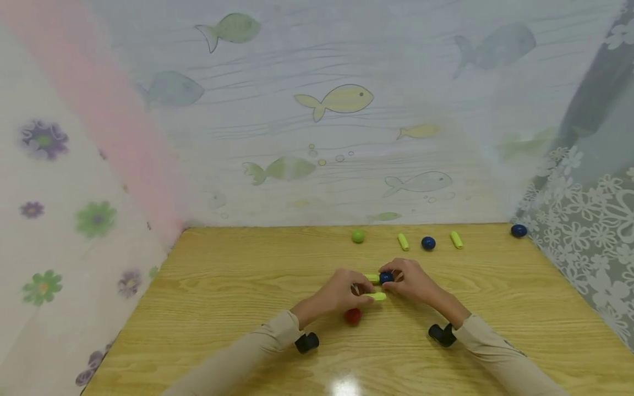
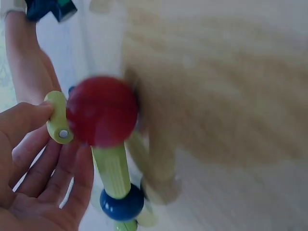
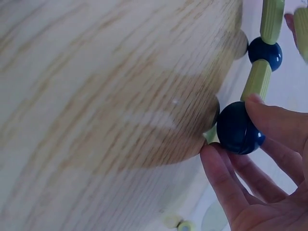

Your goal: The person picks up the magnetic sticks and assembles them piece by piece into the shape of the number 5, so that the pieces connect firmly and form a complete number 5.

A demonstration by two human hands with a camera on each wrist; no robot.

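My left hand [image 1: 342, 289] pinches a short yellow-green magnetic rod [image 2: 57, 118] between thumb and fingers; a silver tip shows at its end. My right hand [image 1: 413, 281] grips a dark blue ball [image 3: 236, 129] between thumb and fingertips. From that ball a ribbed yellow-green rod [image 3: 258, 79] leads to another blue ball [image 3: 265, 53], and a further rod [image 3: 272, 19] continues beyond it. A red ball [image 1: 353, 317] sits just in front of my left hand. In the left wrist view it overlaps the end of a rod [image 2: 111, 172] that meets a blue ball [image 2: 122, 202].
Along the back of the wooden table [image 1: 223, 330] lie a green ball [image 1: 358, 236], two yellow-green rods [image 1: 403, 242] and a blue ball [image 1: 428, 243]. Another blue ball [image 1: 518, 231] is at the far right corner, by the lace curtain [image 1: 594, 220]. A fish-patterned curtain hangs behind.
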